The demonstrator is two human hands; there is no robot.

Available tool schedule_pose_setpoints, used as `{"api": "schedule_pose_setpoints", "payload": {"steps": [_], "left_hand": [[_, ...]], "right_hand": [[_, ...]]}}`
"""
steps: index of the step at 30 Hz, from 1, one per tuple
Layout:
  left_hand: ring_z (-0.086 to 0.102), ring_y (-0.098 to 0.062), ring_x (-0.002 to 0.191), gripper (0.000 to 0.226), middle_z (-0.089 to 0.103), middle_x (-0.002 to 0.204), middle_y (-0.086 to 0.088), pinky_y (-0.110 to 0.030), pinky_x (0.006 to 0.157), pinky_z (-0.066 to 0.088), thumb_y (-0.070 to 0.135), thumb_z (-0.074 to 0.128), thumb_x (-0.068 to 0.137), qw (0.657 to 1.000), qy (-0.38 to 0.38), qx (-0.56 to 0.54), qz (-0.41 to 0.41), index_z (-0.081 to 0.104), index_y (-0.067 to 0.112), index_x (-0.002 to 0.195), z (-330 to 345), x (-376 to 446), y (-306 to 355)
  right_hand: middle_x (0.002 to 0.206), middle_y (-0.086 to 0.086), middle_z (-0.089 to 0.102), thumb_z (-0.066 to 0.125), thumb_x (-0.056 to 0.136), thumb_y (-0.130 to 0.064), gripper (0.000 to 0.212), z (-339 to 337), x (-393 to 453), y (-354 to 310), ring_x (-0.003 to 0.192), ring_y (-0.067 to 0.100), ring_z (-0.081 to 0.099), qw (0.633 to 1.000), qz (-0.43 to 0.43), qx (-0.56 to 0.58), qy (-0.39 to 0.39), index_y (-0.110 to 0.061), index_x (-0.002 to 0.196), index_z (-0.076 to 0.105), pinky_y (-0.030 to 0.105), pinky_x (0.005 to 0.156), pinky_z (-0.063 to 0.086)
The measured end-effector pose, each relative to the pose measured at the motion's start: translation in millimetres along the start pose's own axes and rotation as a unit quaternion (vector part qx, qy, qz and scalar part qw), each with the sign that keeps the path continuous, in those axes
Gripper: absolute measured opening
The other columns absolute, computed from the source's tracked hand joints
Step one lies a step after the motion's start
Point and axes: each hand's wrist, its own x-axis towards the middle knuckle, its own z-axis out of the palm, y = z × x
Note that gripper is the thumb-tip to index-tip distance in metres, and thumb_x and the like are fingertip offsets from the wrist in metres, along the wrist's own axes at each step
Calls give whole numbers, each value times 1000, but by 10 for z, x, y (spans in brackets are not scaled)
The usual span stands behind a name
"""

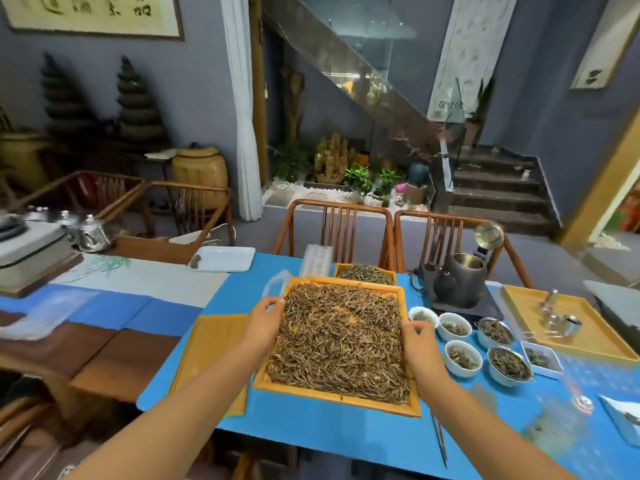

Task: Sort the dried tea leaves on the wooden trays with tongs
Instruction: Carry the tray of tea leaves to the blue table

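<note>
Dried tea leaves (341,341) fill a wooden tray (332,396) at centre frame, gripped at its two side rims by a person standing over a blue-covered table (346,441). The tray appears raised or tilted at its far end rather than resting flat, and that is where the risk seems to lie: heaped nearly to the rim, the loose leaves could slide over an edge if the tray tips further or is jolted, scattering onto the cloth or into the small white bowls (462,358) just beside its right side. A slip of either grip would likely do the same. The left hand (261,323) holds the left rim with thumb over the top and fingers curled beneath, clamped on the wood; the right hand (420,344) clasps the right rim likewise, its fingers closed around the edge. The tongs (440,441) lie untouched on the cloth at lower right of centre, just below the tray's near corner. A second tray (365,273) of leaves sits behind, at upper centre of the table, and an empty tray (211,344) lies to the left.
</note>
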Motion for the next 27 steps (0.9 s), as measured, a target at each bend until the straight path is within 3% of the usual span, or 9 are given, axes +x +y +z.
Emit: {"api": "schedule_pose_setpoints", "payload": {"steps": [3, 5, 9, 15, 17, 20, 23, 25, 27], "left_hand": [[46, -9, 70, 29, 53, 83, 4, -26, 60, 37, 29, 42, 99, 999, 30, 10, -8, 56, 10, 116, -159, 272, -36], [53, -17, 85, 29, 61, 106, -4, -30, 70, 40, 30, 43, 99, 999, 41, 17, -19, 57, 11, 116, -272, 417, -58], [50, -26, 116, 29, 54, 131, -9, -30, 85, 37, 31, 44, 98, 998, 46, 28, -40, 57, 14, 116, -509, 712, -158], [51, -19, 103, 31, 56, 129, -9, -27, 84, 36, 32, 44, 98, 995, 59, 41, -75, 56, 15, 121, -859, 1074, -346], [53, -17, 102, 33, 57, 129, -7, -30, 87, 40, 37, 44, 97, 993, 64, 32, -90, 57, 19, 122, -976, 1183, -421], [52, -26, 120, 37, 54, 135, -4, -45, 105, 41, 41, 45, 96, 991, 73, 8, -113, 58, 22, 125, -1117, 1273, -522], [43, -40, 128, 38, 46, 140, -21, -54, 108, 33, 40, 43, 97, 985, 90, -28, -143, 60, 19, 124, -1215, 1367, -615], [37, -45, 131, 40, 42, 141, -27, -55, 109, 29, 39, 42, 98, 978, 101, -78, -163, 58, 18, 127, -1269, 1407, -692], [45, -41, 126, 41, 52, 134, -24, -53, 105, 36, 37, 44, 98, 967, 124, -133, -180, 55, 15, 130, -1313, 1405, -800]], "right_hand": [[112, 16, 56, 37, 98, -27, 29, 333, 234, -67, 91, 28, 52, 1000, 0, -17, -22, -10, 119, 47, 38, 80, 40], [113, 16, 58, 33, 99, -30, 37, 553, 370, -80, 96, 30, 54, 998, 12, -28, -52, -7, 121, 50, 37, 81, 41], [88, 19, 58, 28, 99, -33, 46, 952, 597, -58, 73, 23, 48, 994, 33, -44, -95, 3, 106, 56, 32, 64, 32], [81, 6, 51, 24, 98, -36, 36, 1569, 889, -9, 69, 21, 47, 984, 57, -58, -158, -14, 91, 51, 29, 52, 31], [87, 6, 52, 24, 99, -35, 33, 1756, 971, -2, 77, 23, 50, 979, 44, -60, -188, -14, 97, 48, 32, 59, 38], [100, 13, 57, 27, 99, -35, 33, 1994, 1066, -7, 95, 30, 55, 975, 34, -45, -216, -12, 103, 52, 42, 84, 44], [101, 18, 57, 27, 99, -35, 37, 2184, 1188, -3, 95, 33, 55, 968, 18, -59, -241, -9, 104, 54, 40, 82, 43], [107, 13, 59, 28, 98, -35, 39, 2285, 1265, 16, 101, 32, 56, 964, 20, -51, -260, -10, 111, 55, 46, 92, 45], [109, 13, 61, 31, 98, -33, 37, 2372, 1318, 56, 103, 31, 56, 961, 18, -38, -273, -10, 111, 57, 52, 96, 43]]}}
